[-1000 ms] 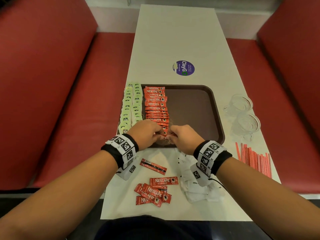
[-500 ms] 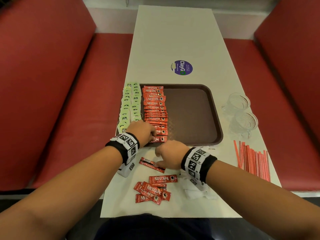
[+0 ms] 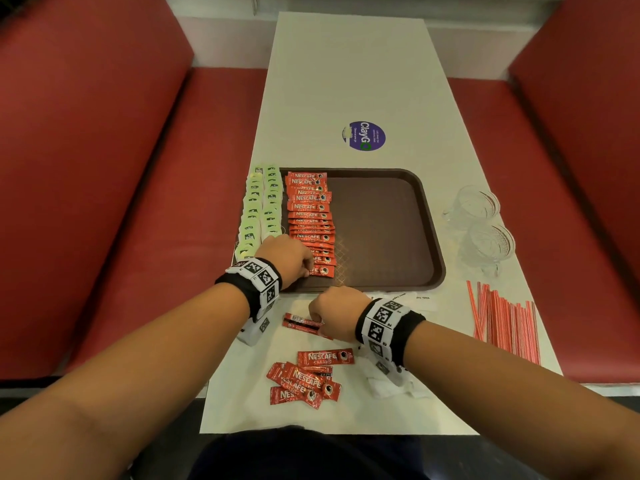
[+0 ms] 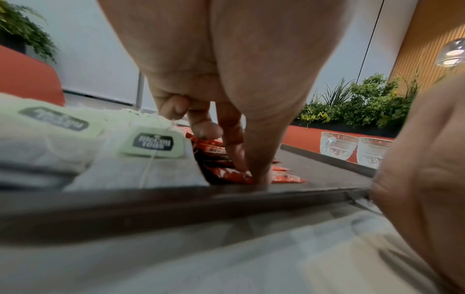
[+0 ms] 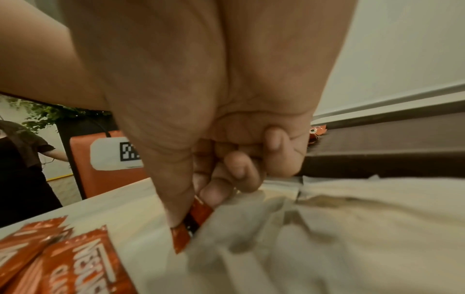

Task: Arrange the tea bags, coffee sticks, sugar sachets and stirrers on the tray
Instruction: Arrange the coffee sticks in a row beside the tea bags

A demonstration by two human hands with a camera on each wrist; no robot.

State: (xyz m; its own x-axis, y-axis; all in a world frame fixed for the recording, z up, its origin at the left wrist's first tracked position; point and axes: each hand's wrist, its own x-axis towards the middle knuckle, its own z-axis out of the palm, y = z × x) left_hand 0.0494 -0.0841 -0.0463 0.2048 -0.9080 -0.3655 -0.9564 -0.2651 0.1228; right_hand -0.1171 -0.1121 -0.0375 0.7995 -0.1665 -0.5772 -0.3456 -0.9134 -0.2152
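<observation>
A brown tray (image 3: 381, 237) holds green tea bags (image 3: 259, 209) along its left edge and a row of red coffee sticks (image 3: 310, 216) beside them. My left hand (image 3: 306, 268) is at the near end of that row; in the left wrist view its thumb and forefinger (image 4: 251, 175) pinch the nearest stick (image 4: 286, 179) on the tray. My right hand (image 3: 317, 322) is on the table in front of the tray. It pinches one end of a loose coffee stick (image 3: 298, 322) between thumb and forefinger (image 5: 193, 210). Red stirrers (image 3: 502, 320) lie at the right.
Several loose coffee sticks (image 3: 304, 379) lie near the table's front edge. White sugar sachets (image 3: 391, 386) lie partly under my right wrist. Two glass cups (image 3: 474, 206) stand right of the tray. A purple sticker (image 3: 365, 136) is beyond it. Red benches flank the table.
My right hand left the tray's near edge, came back to the table and took hold of a loose coffee stick. My left hand stayed at the end of the row.
</observation>
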